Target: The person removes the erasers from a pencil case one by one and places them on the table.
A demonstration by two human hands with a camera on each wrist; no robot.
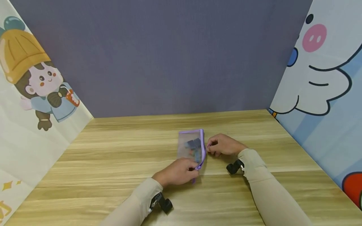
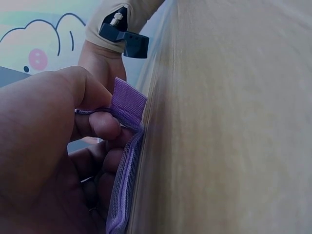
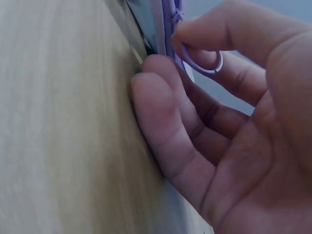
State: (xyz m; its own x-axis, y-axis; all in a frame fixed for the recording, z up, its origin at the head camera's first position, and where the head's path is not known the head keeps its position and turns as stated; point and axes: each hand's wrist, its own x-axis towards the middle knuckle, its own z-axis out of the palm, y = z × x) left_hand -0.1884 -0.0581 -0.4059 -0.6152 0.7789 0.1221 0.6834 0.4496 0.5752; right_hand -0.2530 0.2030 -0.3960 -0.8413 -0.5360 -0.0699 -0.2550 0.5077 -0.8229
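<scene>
A see-through mesh zipper pouch [image 1: 183, 146] with purple edging lies on the wooden table, with dark and coloured items dimly visible inside. My left hand [image 1: 181, 171] grips its near corner. In the left wrist view, thumb and fingers pinch the purple zipper tape [image 2: 127, 165] beside a small fabric tab [image 2: 128, 101]. At the pouch's right edge, my right hand [image 1: 224, 145] pinches the zipper pull, whose purple ring [image 3: 207, 68] shows in the right wrist view. The zipper [image 3: 176, 12] runs up from those fingers. What the items inside are, I cannot tell.
The wooden table [image 1: 113, 163] extends around the pouch. A grey-purple panel [image 1: 169, 62] stands at its back edge. Cartoon-printed sheets rise at the left [image 1: 53, 94] and right [image 1: 319, 88]. Each wrist carries a black camera mount [image 1: 164, 202].
</scene>
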